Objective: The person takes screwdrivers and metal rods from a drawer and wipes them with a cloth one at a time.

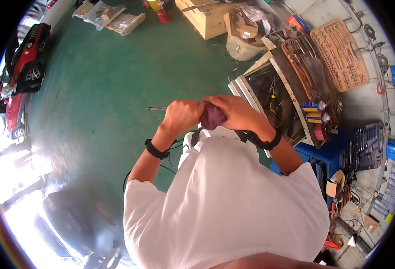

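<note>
A slim metal tool (156,108) is in my left hand (184,117), its shiny end sticking out to the left past the fist. The fingers hide the rest, so its kind does not show. My right hand (238,113) is closed around a bunched purple cloth (213,117). Both hands meet in front of my chest, and the cloth lies between them, against the left fist. Just right of the hands, an open drawer (269,87) holds loose tools, among them a yellow-handled one (273,102).
On the cabinet top lie a brown tool case (303,62) and spray cans (314,106). A socket set case (340,54) stands behind. Ahead are a wooden box (206,20) and a bin (242,48). Red vehicles (27,58) stand far left on the green floor (103,80).
</note>
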`<state>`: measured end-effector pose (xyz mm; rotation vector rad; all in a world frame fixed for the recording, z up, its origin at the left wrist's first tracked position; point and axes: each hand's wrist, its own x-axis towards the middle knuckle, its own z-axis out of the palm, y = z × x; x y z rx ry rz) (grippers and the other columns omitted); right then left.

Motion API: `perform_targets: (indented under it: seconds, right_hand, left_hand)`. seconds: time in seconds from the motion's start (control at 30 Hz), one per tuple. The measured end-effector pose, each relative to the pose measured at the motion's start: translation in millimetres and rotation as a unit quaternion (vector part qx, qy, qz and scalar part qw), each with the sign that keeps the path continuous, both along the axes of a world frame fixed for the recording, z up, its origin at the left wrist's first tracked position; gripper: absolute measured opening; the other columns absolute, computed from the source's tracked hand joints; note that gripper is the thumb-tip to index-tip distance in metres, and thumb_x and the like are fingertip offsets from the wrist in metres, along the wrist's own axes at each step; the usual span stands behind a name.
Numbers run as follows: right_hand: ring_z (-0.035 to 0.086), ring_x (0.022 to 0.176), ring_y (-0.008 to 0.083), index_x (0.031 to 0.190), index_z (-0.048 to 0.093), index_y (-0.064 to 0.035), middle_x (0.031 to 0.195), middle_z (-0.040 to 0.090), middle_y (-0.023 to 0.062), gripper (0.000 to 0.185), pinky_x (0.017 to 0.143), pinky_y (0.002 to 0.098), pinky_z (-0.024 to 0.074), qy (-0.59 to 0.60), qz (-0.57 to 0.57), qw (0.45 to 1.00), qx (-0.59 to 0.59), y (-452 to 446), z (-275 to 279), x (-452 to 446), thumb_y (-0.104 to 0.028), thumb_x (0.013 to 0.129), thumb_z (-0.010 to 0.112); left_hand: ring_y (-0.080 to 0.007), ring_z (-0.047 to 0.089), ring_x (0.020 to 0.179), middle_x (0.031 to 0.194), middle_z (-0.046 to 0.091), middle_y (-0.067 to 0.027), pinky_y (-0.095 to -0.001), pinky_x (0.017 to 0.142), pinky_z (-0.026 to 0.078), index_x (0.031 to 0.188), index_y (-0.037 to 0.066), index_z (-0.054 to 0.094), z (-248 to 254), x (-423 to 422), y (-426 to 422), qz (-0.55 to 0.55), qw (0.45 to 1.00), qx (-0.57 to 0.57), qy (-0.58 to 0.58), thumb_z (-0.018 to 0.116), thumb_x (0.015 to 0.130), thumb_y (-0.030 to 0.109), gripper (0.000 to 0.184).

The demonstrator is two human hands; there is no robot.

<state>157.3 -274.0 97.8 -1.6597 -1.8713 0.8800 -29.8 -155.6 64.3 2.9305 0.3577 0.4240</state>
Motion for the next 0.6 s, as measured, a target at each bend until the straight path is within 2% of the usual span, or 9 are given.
perform_targets:
  seconds: [0.07,0.13,0.17,0.3,0.4,0.47,0.6]
  right_hand:
    - [0.063,0.106,0.0352,0.127,0.056,-0.0135,0.125,0.061,0.0126,0.064,0.087,0.0389,0.0516,0.047,0.002,0.999,0.024,-7.5,-6.8,23.8,-0.002,0.066,0.069]
    - [0.061,0.11,0.0346,0.121,0.06,-0.0102,0.124,0.062,0.0131,0.059,0.09,0.038,0.0504,0.118,0.089,0.987,0.056,-14.4,-9.9,46.0,0.001,0.064,0.067]
    - [0.06,0.114,0.0343,0.115,0.063,-0.0071,0.126,0.061,0.0136,0.054,0.093,0.0377,0.0489,0.147,0.093,0.985,0.005,-21.0,-5.7,55.0,0.003,0.062,0.064]
    - [0.06,0.114,0.0351,0.112,0.064,-0.0054,0.128,0.061,0.0137,0.053,0.095,0.0379,0.048,0.237,0.072,0.969,-0.011,-35.4,-10.4,74.9,0.005,0.06,0.062]
    - [0.061,0.116,0.0311,0.106,0.063,-0.0039,0.129,0.061,0.0147,0.046,0.096,0.0364,0.047,0.26,0.051,0.964,-0.013,-42.5,-7.9,83.3,0.004,0.062,0.065]
    - [0.061,0.117,0.0274,0.103,0.063,-0.002,0.128,0.061,0.016,0.037,0.097,0.0349,0.0457,0.323,0.013,0.944,-0.062,-46.8,2.7,90.1,0.001,0.066,0.068]
    - [0.061,0.113,0.025,0.098,0.063,-0.0008,0.124,0.063,0.0166,0.029,0.096,0.035,0.0456,0.311,-0.019,0.95,-0.025,-57.3,-30.8,120.3,-0.001,0.07,0.069]
  left_hand:
    - [-0.0237,0.058,0.049,0.057,0.056,-0.003,-0.0346,0.042,0.046,0.073,0.013,0.059,1.1,9.5,-1.1,0.002,1.0,-0.003,0.016,0.068,0.086,0.029,0.023]
    - [-0.0239,0.058,0.048,0.056,0.055,-0.0028,-0.0342,0.042,0.045,0.072,0.012,0.059,5.4,18.3,0.4,-0.015,0.998,-0.05,-0.023,0.067,0.087,0.034,0.028]
    - [-0.0239,0.058,0.048,0.056,0.055,-0.0028,-0.0342,0.042,0.045,0.072,0.012,0.059,5.8,22.6,0.1,-0.019,0.998,-0.05,-0.022,0.067,0.087,0.034,0.028]
    - [-0.0252,0.056,0.051,0.059,0.054,-0.0035,-0.0363,0.043,0.042,0.069,0.011,0.055,10.1,35.6,-4.0,-0.047,0.998,-0.051,0.0,0.067,0.087,0.035,0.033]
    - [-0.025,0.055,0.05,0.058,0.052,-0.0042,-0.036,0.042,0.04,0.066,0.011,0.054,15.4,41.8,-1.8,-0.055,0.997,-0.046,-0.02,0.068,0.087,0.038,0.036]
    - [-0.0249,0.054,0.049,0.057,0.052,-0.0046,-0.0357,0.041,0.039,0.065,0.011,0.053,20.6,42.2,1.8,-0.066,0.996,-0.054,-0.036,0.068,0.086,0.038,0.037]
    - [-0.023,0.05,0.046,0.053,0.048,-0.0037,-0.035,0.04,0.036,0.063,0.011,0.053,27.9,39.4,8.9,-0.03,0.999,-0.018,-0.008,0.071,0.085,0.038,0.038]
